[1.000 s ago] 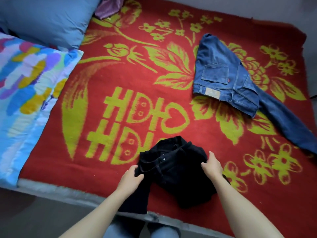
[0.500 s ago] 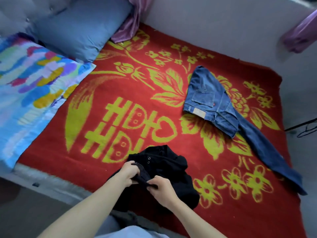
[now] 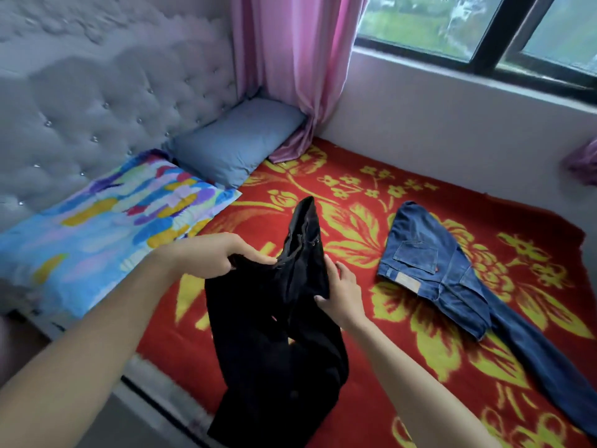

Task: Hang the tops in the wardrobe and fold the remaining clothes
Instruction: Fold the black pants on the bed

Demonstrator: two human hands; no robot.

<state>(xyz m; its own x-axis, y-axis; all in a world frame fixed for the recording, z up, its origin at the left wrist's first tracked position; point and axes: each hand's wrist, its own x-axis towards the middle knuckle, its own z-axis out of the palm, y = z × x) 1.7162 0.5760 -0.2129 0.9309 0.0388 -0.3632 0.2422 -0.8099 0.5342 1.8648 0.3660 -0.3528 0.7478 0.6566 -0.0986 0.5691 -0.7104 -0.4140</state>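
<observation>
Your left hand (image 3: pixel 211 255) grips the black garment (image 3: pixel 277 337) by its upper edge, and your right hand (image 3: pixel 339 291) pinches its right side, so it hangs above the red and yellow blanket (image 3: pixel 381 367). The blue jeans (image 3: pixel 452 279) lie flat to the right, well apart. 2 pillows, the blue pillow (image 3: pixel 235 140) and the multicoloured pillow (image 3: pixel 106 221), sit against the tufted headboard (image 3: pixel 97 101), beside the pink curtain (image 3: pixel 290 59).

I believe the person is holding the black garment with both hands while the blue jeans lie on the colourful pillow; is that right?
Not quite. The head view shows the blue jeans lying on the red blanket, to the right of the hands, not on the colourful pillow. The left hand and right hand do both hold the black garment.
</observation>
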